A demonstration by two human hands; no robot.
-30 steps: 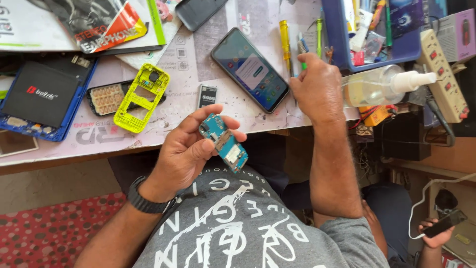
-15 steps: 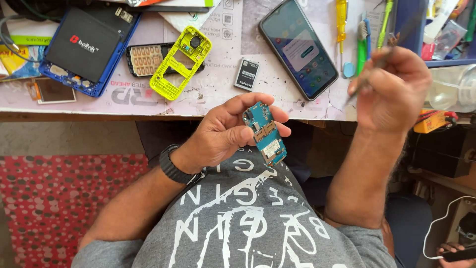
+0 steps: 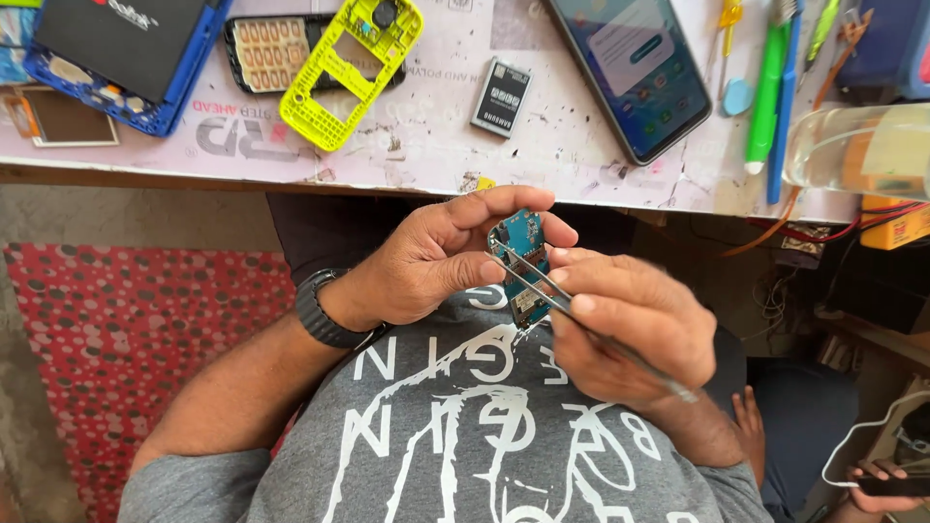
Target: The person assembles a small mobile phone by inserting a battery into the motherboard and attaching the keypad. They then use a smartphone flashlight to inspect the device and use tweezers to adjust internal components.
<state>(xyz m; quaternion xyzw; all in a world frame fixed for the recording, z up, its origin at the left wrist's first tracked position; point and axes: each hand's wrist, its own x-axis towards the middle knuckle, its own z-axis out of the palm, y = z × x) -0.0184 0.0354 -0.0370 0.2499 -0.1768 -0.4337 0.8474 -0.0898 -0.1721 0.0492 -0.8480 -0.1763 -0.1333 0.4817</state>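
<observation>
Head view: at frame centre, below the desk (image 3: pixel 581 165) edge, the left hand (image 3: pixel 426 257) pinches a blue circuit board (image 3: pixel 521 254) while the right hand (image 3: pixel 630 324) grips tweezers (image 3: pixel 542 286) on it; picking a component seems under way, needing steady tips.

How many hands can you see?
3. The left hand holds a small blue circuit board, the right hand holds tweezers against it, and someone else's hand shows at the bottom right corner.

I see a pale, scuffed tabletop (image 3: pixel 581 155) at the far edge, a red dotted mat (image 3: pixel 126 339) on grey floor (image 3: pixel 126 213) at left, in soft daylight.
</observation>
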